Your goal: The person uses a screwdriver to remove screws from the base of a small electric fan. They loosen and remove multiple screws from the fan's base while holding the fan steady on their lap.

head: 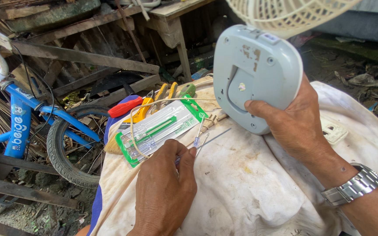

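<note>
- Head view: the right hand (298,124) grips the grey base (255,76) of a small fan, tilted up so its underside faces the camera, the cream grille (285,13) above it.
- Left hand (165,185) rests on the white cloth (250,188), fingers pinching a thin screwdriver (206,142).
- Just beside it lies a green-edged screwdriver pack (160,126); pliers (156,102) sit beyond.
- A blue bicycle (22,118) stands at left.

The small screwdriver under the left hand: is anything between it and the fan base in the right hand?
Nothing visible: only bare white cloth lies between the small screwdriver at the left hand and the grey fan base gripped by the right hand.
</note>
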